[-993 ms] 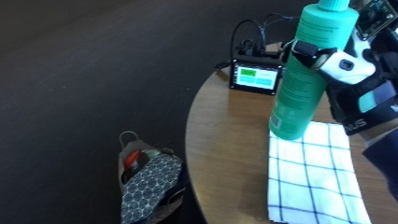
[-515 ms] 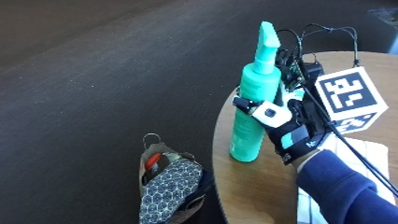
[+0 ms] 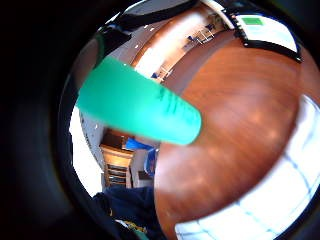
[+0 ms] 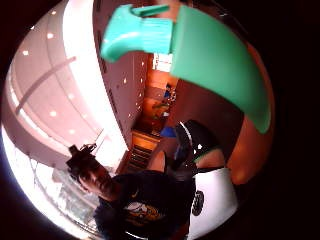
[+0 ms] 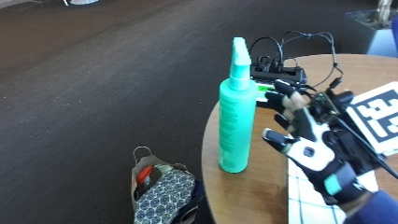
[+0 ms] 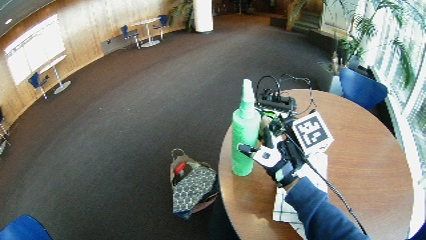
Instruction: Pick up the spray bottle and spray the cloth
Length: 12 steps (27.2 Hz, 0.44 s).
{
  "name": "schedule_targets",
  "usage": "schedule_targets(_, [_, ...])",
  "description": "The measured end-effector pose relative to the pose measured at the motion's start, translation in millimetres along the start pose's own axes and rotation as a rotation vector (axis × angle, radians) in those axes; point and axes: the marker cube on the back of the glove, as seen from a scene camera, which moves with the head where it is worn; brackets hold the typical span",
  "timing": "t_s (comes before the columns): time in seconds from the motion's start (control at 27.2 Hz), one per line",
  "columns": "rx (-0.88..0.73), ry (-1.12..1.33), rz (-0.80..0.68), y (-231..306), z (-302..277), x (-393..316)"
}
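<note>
Spray bottle [image 5: 237, 116] now stands upright on the counter [image 5: 249, 196], released by the right hand [image 5: 308, 144], fingers spread apart beside it; checked cloth [image 5: 304, 200] seemingly awaits spraying.

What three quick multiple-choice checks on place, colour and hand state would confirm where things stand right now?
1. Where does the spray bottle stand?
A. upright on the round table near its edge
B. on the floor
C. lying on the cloth

2. What colour is the bottle?
A. white
B. teal green
C. red

3. What is the gloved right hand doing?
A. gripping the bottle
B. pinching the cloth
C. open beside the bottle, fingers spread

Answers: 1 A, its base sits on the wood by the rim; 2 B, body and nozzle are both teal; 3 C, a gap shows between fingers and bottle.
</note>
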Motion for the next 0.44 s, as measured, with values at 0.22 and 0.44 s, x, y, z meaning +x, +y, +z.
schedule_targets(0.22, [0.001,-0.134,0.014,6.1,1.2,-17.8])
schedule_targets(0.44, [0.001,-0.134,0.014,6.3,1.1,-18.0])
